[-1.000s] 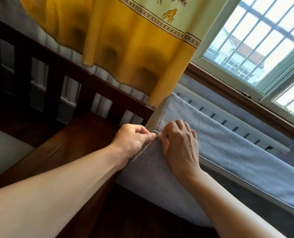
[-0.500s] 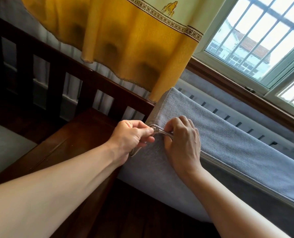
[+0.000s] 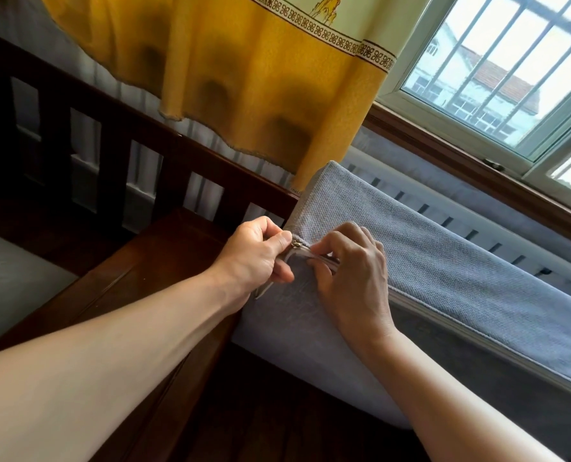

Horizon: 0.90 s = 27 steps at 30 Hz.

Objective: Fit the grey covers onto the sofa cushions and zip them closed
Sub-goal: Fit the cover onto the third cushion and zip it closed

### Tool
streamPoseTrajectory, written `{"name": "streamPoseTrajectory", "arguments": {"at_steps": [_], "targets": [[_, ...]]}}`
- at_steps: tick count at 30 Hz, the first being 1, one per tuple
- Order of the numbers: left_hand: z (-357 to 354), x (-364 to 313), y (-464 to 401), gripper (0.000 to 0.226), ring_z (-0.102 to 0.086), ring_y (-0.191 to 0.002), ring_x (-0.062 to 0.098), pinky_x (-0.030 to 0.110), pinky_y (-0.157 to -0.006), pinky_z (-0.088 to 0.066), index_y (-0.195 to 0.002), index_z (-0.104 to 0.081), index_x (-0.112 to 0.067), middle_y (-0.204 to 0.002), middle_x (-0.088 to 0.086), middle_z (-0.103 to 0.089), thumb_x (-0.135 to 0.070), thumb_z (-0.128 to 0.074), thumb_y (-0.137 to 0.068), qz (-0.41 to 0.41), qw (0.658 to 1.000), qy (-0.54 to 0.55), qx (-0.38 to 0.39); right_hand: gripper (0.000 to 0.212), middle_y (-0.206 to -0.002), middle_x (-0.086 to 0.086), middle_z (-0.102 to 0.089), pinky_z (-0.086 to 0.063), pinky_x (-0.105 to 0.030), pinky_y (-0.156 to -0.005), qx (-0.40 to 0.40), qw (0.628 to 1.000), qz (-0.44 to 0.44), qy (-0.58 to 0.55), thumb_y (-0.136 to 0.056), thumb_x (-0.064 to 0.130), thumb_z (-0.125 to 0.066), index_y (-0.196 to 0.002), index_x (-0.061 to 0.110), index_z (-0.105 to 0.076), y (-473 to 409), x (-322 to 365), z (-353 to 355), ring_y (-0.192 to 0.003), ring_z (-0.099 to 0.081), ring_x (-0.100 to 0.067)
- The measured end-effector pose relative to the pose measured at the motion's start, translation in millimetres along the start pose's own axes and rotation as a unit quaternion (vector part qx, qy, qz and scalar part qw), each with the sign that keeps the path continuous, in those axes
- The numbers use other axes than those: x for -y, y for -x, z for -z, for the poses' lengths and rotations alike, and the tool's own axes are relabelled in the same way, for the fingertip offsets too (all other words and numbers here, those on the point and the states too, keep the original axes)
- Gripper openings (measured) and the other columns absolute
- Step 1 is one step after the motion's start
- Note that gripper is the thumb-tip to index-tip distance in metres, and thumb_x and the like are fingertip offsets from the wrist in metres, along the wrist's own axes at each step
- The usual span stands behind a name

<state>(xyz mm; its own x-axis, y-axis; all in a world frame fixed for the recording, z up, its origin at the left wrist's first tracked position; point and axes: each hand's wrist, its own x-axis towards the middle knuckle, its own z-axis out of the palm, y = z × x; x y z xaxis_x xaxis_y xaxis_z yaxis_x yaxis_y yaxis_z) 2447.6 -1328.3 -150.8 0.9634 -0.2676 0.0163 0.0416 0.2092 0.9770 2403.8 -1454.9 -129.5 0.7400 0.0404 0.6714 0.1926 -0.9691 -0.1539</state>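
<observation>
Barred window [image 3: 497, 71], yellow curtain [image 3: 244, 78]

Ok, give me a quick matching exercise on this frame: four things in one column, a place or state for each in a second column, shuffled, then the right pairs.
Things:
1. left hand
2. right hand
3. yellow patterned curtain
4. dark wooden sofa rail

Places or states:
A. hangs above the grey covered cushion
B. pinches at the small metal zip pull at the cushion's corner
C. runs behind the cushion's left end, with slats under it
D. fingers curled on the cover's zip seam, just right of the pull

Pairs: 1-B, 2-D, 3-A, 4-C
</observation>
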Motion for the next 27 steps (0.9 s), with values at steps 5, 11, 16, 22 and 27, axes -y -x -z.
{"name": "streamPoseTrajectory", "arguments": {"at_steps": [5, 11, 16, 22, 27], "targets": [[-0.6, 0.0, 0.5, 0.017, -0.053, -0.038, 0.006, 0.027, -0.051, -0.050, -0.080, -0.047, -0.011, -0.062, 0.003, -0.056, -0.013, -0.050, -0.096, -0.025, 0.999, -0.020, -0.001, 0.013, -0.083, 0.001, -0.059, -0.036, -0.031, -0.078, 0.028, 0.999, -0.023, 0.006, -0.067, 0.019, -0.070, -0.078, 0.017, -0.064, 4.3, 6.3, -4.0, -0.086, -0.054, -0.022], [2.6, 3.9, 0.5, 0.017, -0.048, -0.046, 0.008, 0.023, -0.051, -0.045, -0.076, -0.052, -0.010, -0.056, 0.003, -0.052, -0.009, -0.064, -0.088, -0.052, 0.998, -0.039, -0.010, 0.011, -0.087, -0.005, -0.060, -0.038, -0.036, -0.081, 0.075, 0.996, -0.036, 0.041, -0.072, 0.010, -0.072, -0.079, 0.015, -0.065, -6.8, 6.1, -1.2, -0.089, -0.055, -0.027], [1.7, 3.1, 0.5, 0.019, -0.051, -0.039, 0.005, 0.020, -0.047, -0.048, -0.072, -0.054, -0.010, -0.048, -0.005, -0.055, -0.005, -0.070, -0.082, -0.032, 0.999, -0.013, -0.027, 0.011, -0.084, -0.002, -0.060, -0.037, -0.035, -0.081, 0.097, 0.994, -0.036, 0.035, -0.073, 0.009, -0.070, -0.074, 0.016, -0.061, -11.4, 4.3, 1.0, -0.087, -0.055, -0.025], [3.8, 10.3, 1.9, 0.017, -0.063, -0.046, 0.005, 0.029, -0.066, -0.051, -0.076, -0.051, -0.014, -0.050, -0.007, -0.062, -0.010, -0.063, -0.088, 0.073, 0.990, 0.112, -0.035, 0.015, -0.079, -0.004, -0.058, -0.042, -0.039, -0.073, 0.063, 0.998, -0.029, 0.010, -0.072, 0.010, -0.072, -0.069, 0.013, -0.057, -8.1, 4.7, -1.2, -0.080, -0.054, -0.027], [10.6, 19.1, -2.3, 0.016, -0.065, -0.050, 0.004, 0.028, -0.064, -0.049, -0.076, -0.053, -0.016, -0.052, -0.009, -0.064, -0.012, -0.062, -0.088, 0.136, 0.976, 0.168, -0.017, 0.013, -0.084, -0.003, -0.056, -0.034, -0.034, -0.077, 0.053, 0.997, -0.025, 0.053, -0.076, 0.011, -0.067, -0.075, 0.015, -0.056, -4.6, 4.3, -3.8, -0.086, -0.053, -0.026]]}}
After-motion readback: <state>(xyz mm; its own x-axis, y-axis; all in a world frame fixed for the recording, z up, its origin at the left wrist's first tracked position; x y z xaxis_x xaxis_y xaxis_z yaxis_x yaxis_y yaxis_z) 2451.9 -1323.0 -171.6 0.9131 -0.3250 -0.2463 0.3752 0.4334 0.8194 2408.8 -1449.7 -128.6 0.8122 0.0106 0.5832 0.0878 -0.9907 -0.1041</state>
